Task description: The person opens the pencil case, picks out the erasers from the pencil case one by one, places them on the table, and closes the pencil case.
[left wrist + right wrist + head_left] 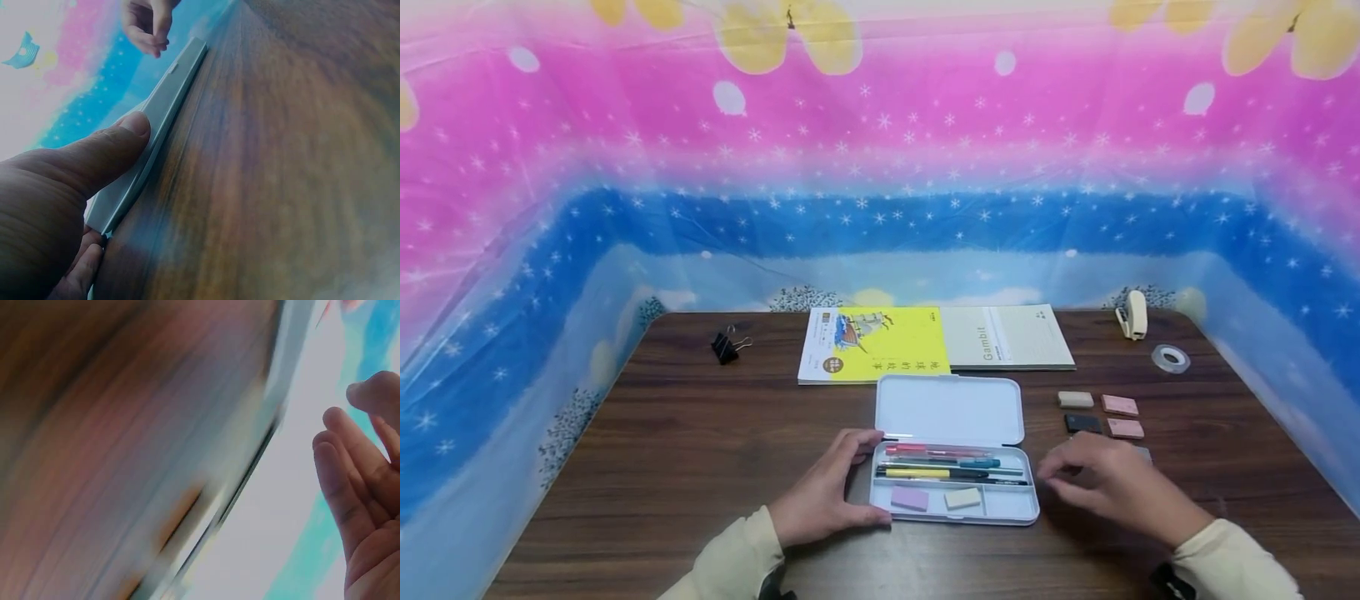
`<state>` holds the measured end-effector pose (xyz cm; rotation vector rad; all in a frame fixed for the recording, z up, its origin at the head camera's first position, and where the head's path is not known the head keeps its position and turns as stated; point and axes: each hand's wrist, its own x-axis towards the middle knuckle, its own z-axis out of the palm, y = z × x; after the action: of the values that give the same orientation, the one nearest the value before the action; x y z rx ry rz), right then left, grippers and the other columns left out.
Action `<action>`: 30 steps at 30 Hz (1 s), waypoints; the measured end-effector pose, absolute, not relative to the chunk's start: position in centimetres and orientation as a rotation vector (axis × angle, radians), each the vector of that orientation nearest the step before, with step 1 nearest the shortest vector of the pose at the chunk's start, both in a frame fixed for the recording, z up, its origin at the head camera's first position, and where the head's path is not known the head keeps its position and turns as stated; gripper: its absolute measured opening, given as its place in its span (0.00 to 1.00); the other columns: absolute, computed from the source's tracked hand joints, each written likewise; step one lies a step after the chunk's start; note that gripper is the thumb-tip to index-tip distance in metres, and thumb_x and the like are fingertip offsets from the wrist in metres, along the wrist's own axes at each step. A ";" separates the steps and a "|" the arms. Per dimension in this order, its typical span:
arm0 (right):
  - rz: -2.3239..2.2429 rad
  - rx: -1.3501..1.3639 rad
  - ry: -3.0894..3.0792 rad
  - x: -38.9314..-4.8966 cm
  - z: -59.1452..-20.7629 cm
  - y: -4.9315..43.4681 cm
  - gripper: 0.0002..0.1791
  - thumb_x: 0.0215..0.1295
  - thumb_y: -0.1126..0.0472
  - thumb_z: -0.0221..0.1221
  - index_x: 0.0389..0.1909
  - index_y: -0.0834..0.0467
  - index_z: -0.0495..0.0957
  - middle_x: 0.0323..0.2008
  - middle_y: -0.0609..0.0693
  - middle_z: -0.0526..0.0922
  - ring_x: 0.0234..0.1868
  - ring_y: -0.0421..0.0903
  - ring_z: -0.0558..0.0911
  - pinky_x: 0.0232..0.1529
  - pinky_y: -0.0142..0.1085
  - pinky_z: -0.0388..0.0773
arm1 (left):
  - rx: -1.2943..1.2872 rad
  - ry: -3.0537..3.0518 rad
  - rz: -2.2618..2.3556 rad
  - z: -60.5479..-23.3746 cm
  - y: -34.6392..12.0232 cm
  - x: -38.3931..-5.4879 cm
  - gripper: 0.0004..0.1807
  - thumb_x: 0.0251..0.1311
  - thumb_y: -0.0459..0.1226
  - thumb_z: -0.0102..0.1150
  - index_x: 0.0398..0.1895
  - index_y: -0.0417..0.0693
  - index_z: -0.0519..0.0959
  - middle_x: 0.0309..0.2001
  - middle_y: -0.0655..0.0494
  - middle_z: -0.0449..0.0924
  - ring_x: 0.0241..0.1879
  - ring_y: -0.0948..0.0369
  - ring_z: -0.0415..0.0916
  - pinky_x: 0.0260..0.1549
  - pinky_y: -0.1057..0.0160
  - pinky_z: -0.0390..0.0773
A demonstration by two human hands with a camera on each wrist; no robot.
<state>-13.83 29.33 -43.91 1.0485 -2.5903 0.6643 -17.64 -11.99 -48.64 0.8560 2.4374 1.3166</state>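
A white pencil case (1009, 503) lies with its lid (949, 410) raised. My left hand (822, 493) grips its left end, thumb (119, 147) along the front wall in the left wrist view. Inside lie several pens (917, 473), a lilac eraser (909, 498) and a cream eraser (962, 498); the front right compartment holds nothing. My right hand (1116, 485) hovers just right of the case, fingers loosely bent and holding nothing visible. Beyond it lie a white eraser (1076, 400), a black eraser (1082, 424), two pink erasers (1120, 406) and a greyish piece, mostly hidden by that hand.
Behind the case lie a yellow book (910, 342) and a pale Gambit notebook (1030, 337). Black binder clips (726, 347) sit at the far left. A cream stapler (1137, 315) and a tape roll (1170, 359) stand at the far right. A patterned cloth hangs around the table.
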 end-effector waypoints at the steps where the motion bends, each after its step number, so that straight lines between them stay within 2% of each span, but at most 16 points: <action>1: 0.705 1.069 -2.620 -13.7 -43.7 28.2 0.20 0.51 0.71 0.77 0.39 0.46 0.87 0.39 0.36 0.87 0.39 0.33 0.84 0.39 0.28 0.86 | 0.857 2.436 1.317 -48.6 -12.0 -17.6 0.54 0.52 0.50 0.83 0.78 0.51 0.60 0.72 0.47 0.64 0.72 0.50 0.67 0.74 0.41 0.66; 4: 0.794 1.118 -2.698 -13.4 -43.2 25.2 0.15 0.58 0.69 0.75 0.40 0.46 0.88 0.40 0.36 0.87 0.39 0.33 0.82 0.36 0.31 0.86 | 0.854 2.432 1.318 -48.6 -11.9 -17.6 0.54 0.51 0.50 0.83 0.78 0.50 0.60 0.72 0.48 0.64 0.72 0.50 0.67 0.74 0.42 0.66; 8: 0.773 1.224 -2.728 -13.7 -43.4 22.6 0.12 0.63 0.68 0.73 0.41 0.48 0.89 0.40 0.37 0.88 0.41 0.34 0.83 0.38 0.32 0.87 | 0.851 2.424 1.321 -48.7 -11.9 -17.5 0.54 0.51 0.49 0.84 0.77 0.49 0.61 0.71 0.47 0.64 0.71 0.50 0.68 0.74 0.43 0.66; 17: 0.657 1.204 -2.832 -14.2 -44.5 20.9 0.11 0.62 0.67 0.74 0.38 0.47 0.88 0.37 0.35 0.86 0.41 0.32 0.82 0.39 0.33 0.86 | 0.854 2.400 1.326 -48.6 -11.7 -17.5 0.53 0.53 0.49 0.83 0.78 0.50 0.60 0.71 0.48 0.63 0.71 0.51 0.68 0.74 0.43 0.66; 30: 0.674 1.176 -2.927 -14.4 -43.7 19.9 0.10 0.62 0.65 0.75 0.39 0.47 0.88 0.38 0.34 0.87 0.42 0.32 0.83 0.43 0.35 0.87 | 0.845 2.397 1.343 -48.5 -12.1 -17.6 0.53 0.54 0.48 0.83 0.78 0.50 0.60 0.72 0.49 0.63 0.72 0.52 0.67 0.75 0.46 0.66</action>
<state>-14.44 19.94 -43.72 1.1758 -2.9265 0.6744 -17.62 -12.07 -48.50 0.8447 2.3966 1.3427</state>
